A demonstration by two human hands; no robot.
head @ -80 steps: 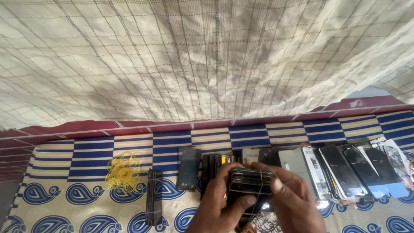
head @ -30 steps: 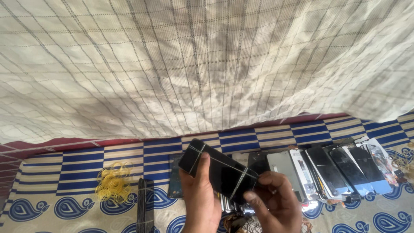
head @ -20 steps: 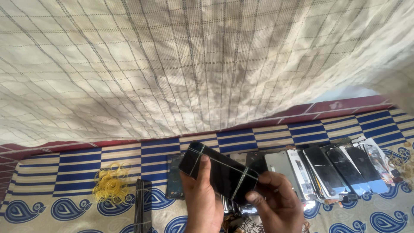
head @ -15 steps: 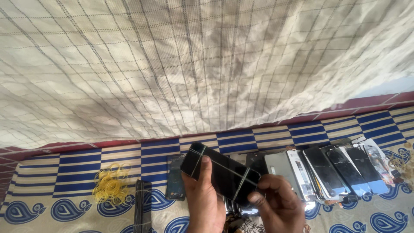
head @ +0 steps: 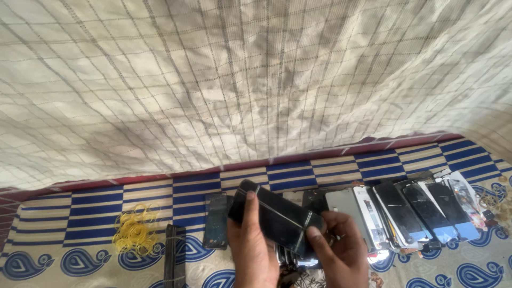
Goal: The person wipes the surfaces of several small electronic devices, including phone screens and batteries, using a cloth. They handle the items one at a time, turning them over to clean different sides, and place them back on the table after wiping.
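Both hands, left [head: 256, 250] and right [head: 338, 253], grip the black stack [head: 274, 218], now tilted and banded at both ends.

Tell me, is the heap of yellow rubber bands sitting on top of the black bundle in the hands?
No, the heap of yellow rubber bands lies on the patterned mat, left of the hands.

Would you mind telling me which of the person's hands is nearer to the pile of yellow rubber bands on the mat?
Left. The left hand grips the dark bundle's near side, with the rubber bands lying apart to its left. The right hand holds the bundle's far end, farther away.
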